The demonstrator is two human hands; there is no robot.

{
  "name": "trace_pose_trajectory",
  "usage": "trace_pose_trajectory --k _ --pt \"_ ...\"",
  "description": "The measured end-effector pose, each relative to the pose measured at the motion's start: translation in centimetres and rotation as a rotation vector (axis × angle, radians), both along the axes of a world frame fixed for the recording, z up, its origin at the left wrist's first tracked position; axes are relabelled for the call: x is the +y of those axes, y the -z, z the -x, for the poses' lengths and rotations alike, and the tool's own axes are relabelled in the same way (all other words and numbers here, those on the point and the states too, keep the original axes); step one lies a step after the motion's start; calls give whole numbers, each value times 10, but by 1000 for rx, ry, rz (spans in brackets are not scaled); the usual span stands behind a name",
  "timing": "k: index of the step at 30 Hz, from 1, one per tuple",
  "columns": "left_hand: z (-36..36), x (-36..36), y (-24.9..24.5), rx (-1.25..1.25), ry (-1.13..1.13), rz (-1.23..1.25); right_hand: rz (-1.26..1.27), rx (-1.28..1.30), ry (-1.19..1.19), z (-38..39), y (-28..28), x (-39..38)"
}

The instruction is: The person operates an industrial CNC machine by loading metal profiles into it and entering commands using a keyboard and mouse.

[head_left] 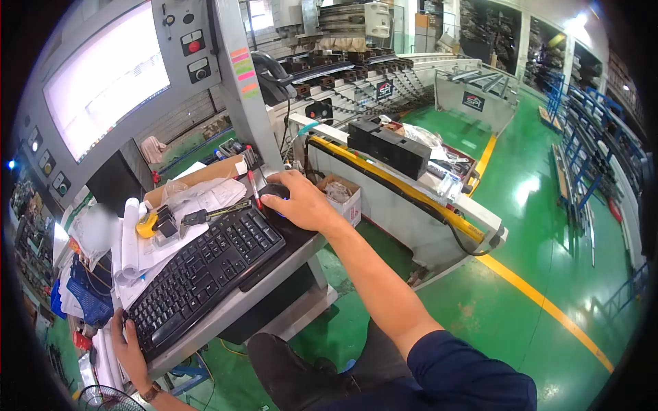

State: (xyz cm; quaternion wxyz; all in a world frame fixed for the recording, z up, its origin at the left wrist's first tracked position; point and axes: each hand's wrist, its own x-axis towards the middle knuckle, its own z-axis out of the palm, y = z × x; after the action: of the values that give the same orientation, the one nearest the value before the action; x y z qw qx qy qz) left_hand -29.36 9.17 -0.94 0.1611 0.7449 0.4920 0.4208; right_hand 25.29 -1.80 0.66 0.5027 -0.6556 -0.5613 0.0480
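My right hand (301, 202) rests over a dark computer mouse (277, 191) at the right end of the desk, its fingers curved round it and partly covering it. A black keyboard (205, 264) lies slanted along the desk's front edge. At its left end is my left hand (128, 348), fingers stretched out along the keyboard's corner, gripping nothing. A red and white pen (254, 190) lies between the keyboard and the mouse. Behind the keyboard are a yellow tape measure (147, 224), dark calipers (205, 214) and rolled paper sheets (129, 240).
A lit monitor (106, 75) in a grey panel with buttons stands above the desk. A cardboard box (343, 198) sits right of the mouse. Further right, a machine rail (397, 181) carries black blocks. Metal profiles on blue racks (582, 157) line the green floor.
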Motion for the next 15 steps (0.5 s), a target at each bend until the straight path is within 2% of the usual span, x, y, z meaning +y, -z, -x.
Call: trace_pose_trajectory --k 4,15 --pt "2 2 1 7 -11 3 -75 10 7 -2 7 6" --pt "2 2 1 -7 -8 12 -58 17 10 0 5 4"
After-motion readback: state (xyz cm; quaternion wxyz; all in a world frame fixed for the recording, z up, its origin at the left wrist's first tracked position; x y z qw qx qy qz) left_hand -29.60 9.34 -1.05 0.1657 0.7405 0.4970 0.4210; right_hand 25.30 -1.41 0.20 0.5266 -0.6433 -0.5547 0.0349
